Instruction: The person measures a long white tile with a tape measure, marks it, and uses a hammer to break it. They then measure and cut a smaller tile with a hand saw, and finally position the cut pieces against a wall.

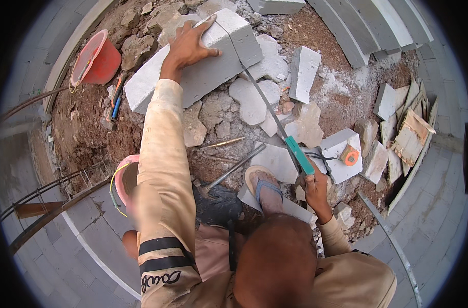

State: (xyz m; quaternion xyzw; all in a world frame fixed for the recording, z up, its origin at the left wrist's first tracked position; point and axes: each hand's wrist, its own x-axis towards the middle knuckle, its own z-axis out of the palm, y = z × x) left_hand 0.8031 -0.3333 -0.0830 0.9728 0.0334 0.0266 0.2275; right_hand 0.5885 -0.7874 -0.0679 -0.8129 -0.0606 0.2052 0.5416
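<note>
A long pale grey lightweight block (206, 77) lies tilted across rubble at the upper middle. My left hand (188, 47) rests flat on its top with the fingers spread. In my right hand (316, 189), the fingers are wrapped round the green handle of a handsaw (300, 155). Its long narrow blade reaches up to the block's near right edge, where a dark line runs across the top face. Whether the blade sits inside that line, I cannot make out. Beneath the saw lie broken pale block pieces (252, 100).
Long grey blocks (357, 25) are stacked at the upper right. A red bucket (103, 59) and a hammer (115, 105) lie left. An orange tape measure (349, 155) sits on a block piece. Wood scraps (413, 133) and a metal bar (393, 241) are at right; steel rods (54, 210) protrude left.
</note>
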